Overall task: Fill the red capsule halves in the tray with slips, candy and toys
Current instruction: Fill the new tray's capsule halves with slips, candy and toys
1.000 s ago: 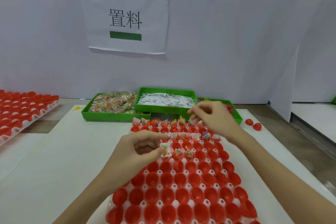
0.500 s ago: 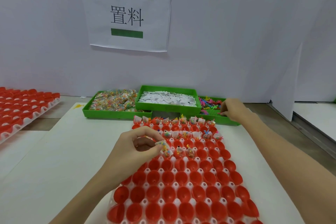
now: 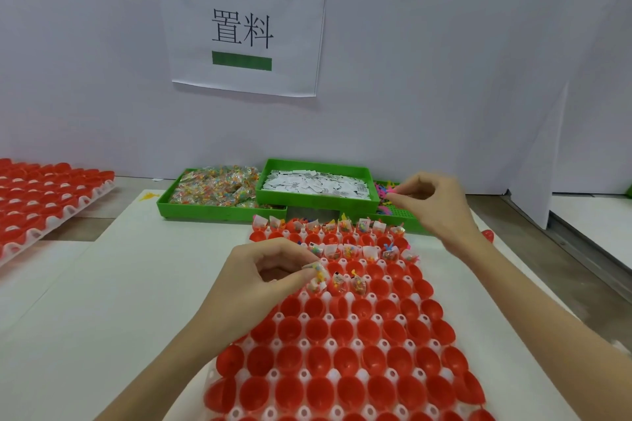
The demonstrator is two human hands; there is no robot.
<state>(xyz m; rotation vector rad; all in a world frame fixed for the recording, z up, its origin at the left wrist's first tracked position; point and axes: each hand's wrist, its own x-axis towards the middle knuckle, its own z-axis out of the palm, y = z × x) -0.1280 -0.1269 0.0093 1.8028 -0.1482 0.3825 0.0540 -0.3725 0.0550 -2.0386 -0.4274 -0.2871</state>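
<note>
A white tray (image 3: 369, 375) full of red capsule halves (image 3: 349, 328) lies in front of me. The two far rows and part of the third hold slips, candy and toys. My left hand (image 3: 260, 284) pinches a slip and candy packet (image 3: 316, 273) over the third row's left end. My right hand (image 3: 434, 205) hovers above the green toy bin (image 3: 400, 215) and pinches a small pink toy (image 3: 392, 192) at its fingertips. The green slip bin (image 3: 314, 196) and the green candy bin (image 3: 191, 207) stand behind the tray.
A second tray of red halves (image 3: 44, 202) sits at the far left on a lower surface. A loose red capsule half (image 3: 488, 235) lies right of the tray. A paper sign (image 3: 242, 27) hangs on the white back wall. A gap runs along the table's right edge.
My right hand went from the tray's far rows to the toy bin, then lifted a pink toy out of it. My left hand kept holding its packet in place.
</note>
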